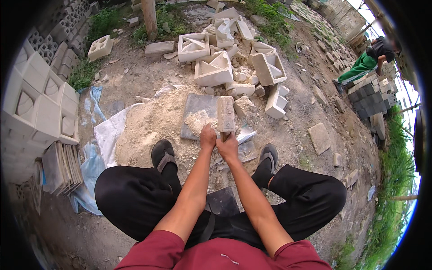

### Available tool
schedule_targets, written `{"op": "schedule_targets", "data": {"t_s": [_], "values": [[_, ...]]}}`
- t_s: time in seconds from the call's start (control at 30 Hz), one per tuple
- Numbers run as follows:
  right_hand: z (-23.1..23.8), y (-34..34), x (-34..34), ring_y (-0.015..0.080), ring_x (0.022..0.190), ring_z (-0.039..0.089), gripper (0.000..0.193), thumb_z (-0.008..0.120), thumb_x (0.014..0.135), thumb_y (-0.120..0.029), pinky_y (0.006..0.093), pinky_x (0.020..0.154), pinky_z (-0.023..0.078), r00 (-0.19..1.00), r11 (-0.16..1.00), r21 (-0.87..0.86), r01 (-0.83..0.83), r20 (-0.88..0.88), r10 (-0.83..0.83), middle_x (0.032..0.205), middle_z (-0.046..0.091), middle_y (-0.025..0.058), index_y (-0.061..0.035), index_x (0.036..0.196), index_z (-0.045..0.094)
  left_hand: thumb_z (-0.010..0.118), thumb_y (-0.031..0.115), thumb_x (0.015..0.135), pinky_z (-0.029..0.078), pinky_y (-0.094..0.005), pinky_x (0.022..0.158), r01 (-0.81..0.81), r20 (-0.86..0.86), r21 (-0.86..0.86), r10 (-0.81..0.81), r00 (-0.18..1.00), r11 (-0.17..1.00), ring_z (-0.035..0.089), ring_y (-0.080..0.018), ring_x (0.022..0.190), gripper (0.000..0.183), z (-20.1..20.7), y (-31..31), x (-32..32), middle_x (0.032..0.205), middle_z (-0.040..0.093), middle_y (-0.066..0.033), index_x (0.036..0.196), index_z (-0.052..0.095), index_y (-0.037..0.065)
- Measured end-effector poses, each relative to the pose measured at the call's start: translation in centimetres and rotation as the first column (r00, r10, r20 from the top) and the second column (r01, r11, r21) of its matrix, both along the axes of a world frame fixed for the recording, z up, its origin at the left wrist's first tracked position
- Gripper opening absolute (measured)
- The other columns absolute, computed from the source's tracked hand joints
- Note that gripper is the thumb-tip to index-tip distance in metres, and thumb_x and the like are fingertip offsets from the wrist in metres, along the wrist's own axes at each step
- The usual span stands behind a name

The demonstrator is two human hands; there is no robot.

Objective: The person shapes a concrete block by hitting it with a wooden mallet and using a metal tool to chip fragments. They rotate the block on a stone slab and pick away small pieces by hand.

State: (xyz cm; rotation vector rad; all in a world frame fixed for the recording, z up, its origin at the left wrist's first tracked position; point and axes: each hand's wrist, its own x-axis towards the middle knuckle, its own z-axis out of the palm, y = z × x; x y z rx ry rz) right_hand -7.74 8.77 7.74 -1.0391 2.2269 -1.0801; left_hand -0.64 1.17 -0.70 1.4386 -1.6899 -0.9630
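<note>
My right hand is wrapped round the short handle of a mallet. Its long, blocky head is coated in pale dust and points away from me, over the right side of a flat grey slab. Close beside it, my left hand is closed at the near part of the slab; what its fingers hold, if anything, is hidden. Pale crushed stone lies on the slab just beyond that hand. A heap of the same sandy crumbs spreads to the left, on a white sheet.
Broken cream blocks pile up beyond the slab. Hollow blocks are stacked at left, near leaning thin boards. A wooden post stands at the back. At far right, a person in green trousers bends by grey blocks.
</note>
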Motion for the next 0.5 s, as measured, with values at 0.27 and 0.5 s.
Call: {"op": "schedule_targets", "data": {"t_s": [0.27, 0.5], "values": [[-0.5, -0.9, -2.8, 0.0462, 0.092, 0.061, 0.051, 0.066, 0.069, -0.025, 0.0459, 0.079, 0.050, 0.971, 0.905, 0.356, -0.233, 0.029, 0.238, 0.093, 0.063, 0.0324, 0.0086, 0.107, 0.057, 0.039, 0.015, 0.083, 0.041, -0.0436, 0.098, 0.017, -0.040, -0.004, -0.017, 0.999, 1.000, 0.054, -0.0431, 0.108, 0.045, 0.2, -0.2, 0.6, 0.114, 0.057, -0.0304, 0.118, 0.057, -0.007], [-2.2, 1.0, -2.6, 0.0459, 0.092, 0.062, 0.055, 0.066, 0.070, -0.028, 0.0461, 0.080, 0.050, 0.991, 0.965, 0.252, -0.068, -0.094, 0.095, 0.092, 0.063, 0.0339, 0.0123, 0.107, 0.056, 0.039, 0.016, 0.084, 0.042, -0.0426, 0.097, 0.031, -0.049, 0.078, -0.027, 0.998, 0.997, 0.056, -0.0405, 0.109, 0.043, 0.5, -0.3, -0.2, 0.115, 0.059, -0.0274, 0.115, 0.060, -0.004]]}}
